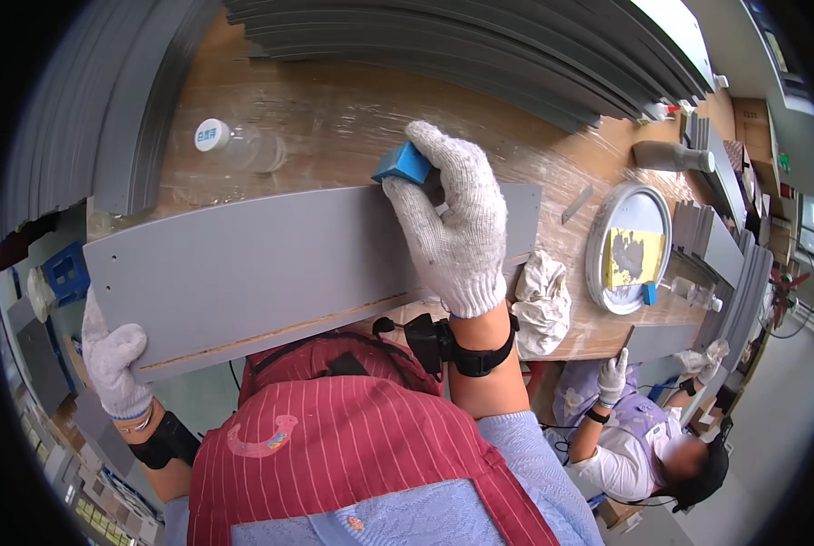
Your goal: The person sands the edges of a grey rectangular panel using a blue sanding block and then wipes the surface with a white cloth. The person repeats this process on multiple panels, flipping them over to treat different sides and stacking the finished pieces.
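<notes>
Bright light glints off plastic film (339, 105); fisheye edges bend into black.

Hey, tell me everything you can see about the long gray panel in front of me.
The gray panel is long, flat and smooth, with a matte painted or laminated look. Two small dark holes show near its left end. A narrow brown, wood-like strip runs along its near side. Your gloved left hand grips the left end; your gloved right hand reaches over it, holding a blue block at the far edge. Whether the panel rests on the table is unclear.
</notes>
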`<action>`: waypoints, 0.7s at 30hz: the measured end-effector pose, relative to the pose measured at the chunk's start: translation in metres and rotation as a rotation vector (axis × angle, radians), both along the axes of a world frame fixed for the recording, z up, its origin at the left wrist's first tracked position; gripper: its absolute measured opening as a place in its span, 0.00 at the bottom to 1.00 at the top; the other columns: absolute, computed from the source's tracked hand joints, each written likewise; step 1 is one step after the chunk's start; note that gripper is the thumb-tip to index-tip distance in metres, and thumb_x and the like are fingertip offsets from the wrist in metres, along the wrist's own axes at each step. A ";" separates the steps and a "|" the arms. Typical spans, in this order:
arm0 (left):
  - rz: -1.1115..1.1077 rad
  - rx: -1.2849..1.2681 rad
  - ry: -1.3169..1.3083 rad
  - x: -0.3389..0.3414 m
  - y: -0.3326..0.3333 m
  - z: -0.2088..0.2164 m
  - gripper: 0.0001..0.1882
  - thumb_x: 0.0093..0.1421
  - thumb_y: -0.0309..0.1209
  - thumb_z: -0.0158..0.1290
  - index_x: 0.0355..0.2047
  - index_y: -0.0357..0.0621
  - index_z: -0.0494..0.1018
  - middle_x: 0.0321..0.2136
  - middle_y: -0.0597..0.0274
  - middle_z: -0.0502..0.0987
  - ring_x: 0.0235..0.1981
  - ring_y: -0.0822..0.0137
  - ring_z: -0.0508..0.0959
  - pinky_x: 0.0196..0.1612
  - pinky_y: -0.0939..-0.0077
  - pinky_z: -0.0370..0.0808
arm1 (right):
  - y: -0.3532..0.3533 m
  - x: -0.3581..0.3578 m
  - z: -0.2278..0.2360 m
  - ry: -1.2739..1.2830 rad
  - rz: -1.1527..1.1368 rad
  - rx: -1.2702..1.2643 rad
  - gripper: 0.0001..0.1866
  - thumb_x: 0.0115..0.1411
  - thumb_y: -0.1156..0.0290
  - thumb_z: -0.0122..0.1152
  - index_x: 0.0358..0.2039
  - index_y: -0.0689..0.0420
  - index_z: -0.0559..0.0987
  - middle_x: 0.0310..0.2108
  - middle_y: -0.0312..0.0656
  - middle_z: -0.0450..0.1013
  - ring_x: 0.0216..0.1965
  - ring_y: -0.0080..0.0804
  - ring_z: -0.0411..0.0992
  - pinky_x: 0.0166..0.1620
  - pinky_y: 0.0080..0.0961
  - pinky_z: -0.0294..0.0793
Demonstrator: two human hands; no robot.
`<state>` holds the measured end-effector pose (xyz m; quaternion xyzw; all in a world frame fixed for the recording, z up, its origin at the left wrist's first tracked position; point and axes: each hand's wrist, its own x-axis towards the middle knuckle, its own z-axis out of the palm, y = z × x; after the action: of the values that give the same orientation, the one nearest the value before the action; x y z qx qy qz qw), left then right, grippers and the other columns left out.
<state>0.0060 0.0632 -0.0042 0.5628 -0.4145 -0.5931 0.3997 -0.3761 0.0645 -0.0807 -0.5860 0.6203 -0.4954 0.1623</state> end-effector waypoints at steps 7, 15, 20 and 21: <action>0.026 0.044 -0.092 0.018 0.000 -0.007 0.43 0.48 0.25 0.53 0.67 0.28 0.56 0.58 0.45 0.70 0.57 0.56 0.74 0.64 0.66 0.67 | 0.089 -0.132 -0.036 -0.097 -0.682 0.144 0.22 0.54 0.76 0.70 0.50 0.64 0.78 0.42 0.46 0.75 0.42 0.34 0.76 0.48 0.25 0.76; -0.075 0.026 -0.007 0.012 -0.018 -0.012 0.40 0.49 0.24 0.53 0.66 0.31 0.58 0.59 0.47 0.70 0.58 0.57 0.73 0.64 0.65 0.67 | 0.196 -0.266 -0.092 0.699 -0.951 0.689 0.24 0.57 0.64 0.67 0.53 0.59 0.78 0.47 0.54 0.77 0.48 0.51 0.75 0.55 0.41 0.72; -0.010 0.018 0.013 0.002 -0.006 -0.007 0.41 0.47 0.22 0.52 0.65 0.31 0.59 0.58 0.47 0.71 0.57 0.56 0.74 0.63 0.65 0.68 | 0.187 -0.211 -0.071 0.749 -0.891 0.509 0.26 0.57 0.62 0.68 0.53 0.60 0.77 0.47 0.54 0.77 0.50 0.51 0.73 0.57 0.42 0.70; -0.009 0.026 0.041 0.001 -0.005 -0.007 0.41 0.47 0.21 0.52 0.65 0.31 0.59 0.57 0.46 0.71 0.57 0.56 0.74 0.63 0.65 0.68 | 0.188 -0.195 -0.068 0.677 -0.837 0.507 0.27 0.56 0.61 0.69 0.53 0.59 0.78 0.49 0.54 0.76 0.52 0.51 0.72 0.57 0.42 0.69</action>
<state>0.0074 0.0585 -0.0114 0.5536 -0.4010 -0.6117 0.3983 -0.5706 0.2522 -0.1482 -0.3599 0.9149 -0.1391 -0.1189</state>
